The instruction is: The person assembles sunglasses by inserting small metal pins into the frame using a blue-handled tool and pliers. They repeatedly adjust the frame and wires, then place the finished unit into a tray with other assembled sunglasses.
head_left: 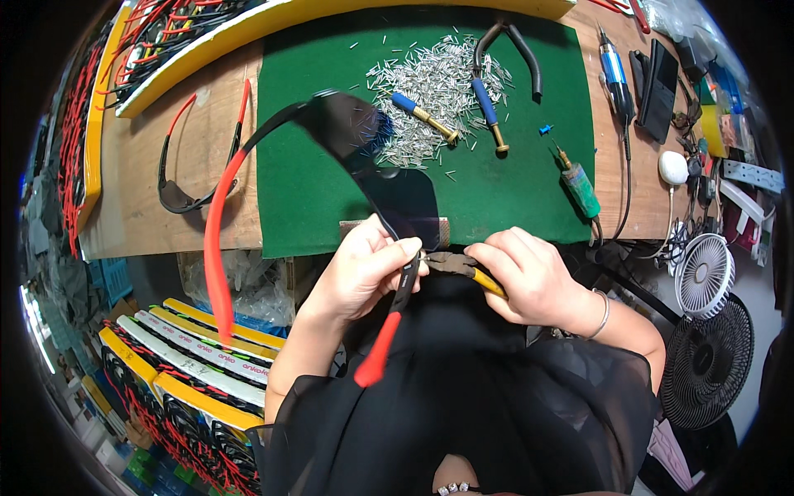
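Note:
My left hand (368, 263) is closed around the hinge end of dark-lensed sunglasses (327, 124) with black frames and red temple tips. One temple hangs down past my fingers, while the other arches out to the left. My right hand (521, 273) grips pliers with yellow handles (488, 282). The jaws of the pliers meet the frame at the hinge beside my left thumb; a small shiny metal bit shows there. Whether the jaws are fully closed on it cannot be made out. Beyond the lenses, a heap of small silver pins (430, 91) lies on a green mat (331, 223).
Two blue-and-brass screwdrivers (488, 114) and black-handled pliers (529, 62) lie by the pins. A green-handled tool (579, 186) and a corded blue tool (614, 70) are at right. Another pair of sunglasses (186, 198) sits left. Trays of glasses (207, 397) and fans (705, 275) flank me.

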`<state>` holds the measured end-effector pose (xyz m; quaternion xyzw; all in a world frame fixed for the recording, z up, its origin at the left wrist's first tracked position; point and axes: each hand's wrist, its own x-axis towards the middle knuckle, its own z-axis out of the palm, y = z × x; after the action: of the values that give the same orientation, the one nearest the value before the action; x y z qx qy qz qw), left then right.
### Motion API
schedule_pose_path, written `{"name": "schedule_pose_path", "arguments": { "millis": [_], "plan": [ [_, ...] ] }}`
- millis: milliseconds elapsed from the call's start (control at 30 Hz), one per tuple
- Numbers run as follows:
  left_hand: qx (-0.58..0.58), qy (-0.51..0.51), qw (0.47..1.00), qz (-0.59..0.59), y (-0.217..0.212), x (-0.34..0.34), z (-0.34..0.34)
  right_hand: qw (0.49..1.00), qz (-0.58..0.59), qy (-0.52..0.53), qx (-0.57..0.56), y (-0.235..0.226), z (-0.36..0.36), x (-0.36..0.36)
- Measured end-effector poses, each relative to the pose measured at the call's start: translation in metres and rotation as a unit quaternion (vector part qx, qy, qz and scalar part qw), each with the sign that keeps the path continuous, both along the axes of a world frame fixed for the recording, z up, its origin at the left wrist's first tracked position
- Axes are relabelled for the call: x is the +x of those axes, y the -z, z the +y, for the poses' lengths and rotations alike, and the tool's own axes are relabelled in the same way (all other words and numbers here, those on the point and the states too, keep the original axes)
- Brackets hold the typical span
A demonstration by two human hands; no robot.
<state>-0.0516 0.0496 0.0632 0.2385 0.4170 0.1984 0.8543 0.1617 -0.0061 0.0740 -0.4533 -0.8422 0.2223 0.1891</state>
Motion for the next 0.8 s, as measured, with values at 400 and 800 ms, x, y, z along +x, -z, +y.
{"name": "schedule_pose_path", "arguments": {
  "millis": [400, 800],
  "plan": [
    [0.229, -0.030, 0.971, 0.062, 0.004, 0.005, -0.011, 0.899, 0.210, 0.020, -0.383, -0.005, 0.000, 0.005],
    [-0.009, 0.049, 0.998, -0.033, 0.001, -0.006, 0.004, 0.996, 0.009, 0.009, -0.088, -0.011, -0.005, -0.001]
  ]
}}
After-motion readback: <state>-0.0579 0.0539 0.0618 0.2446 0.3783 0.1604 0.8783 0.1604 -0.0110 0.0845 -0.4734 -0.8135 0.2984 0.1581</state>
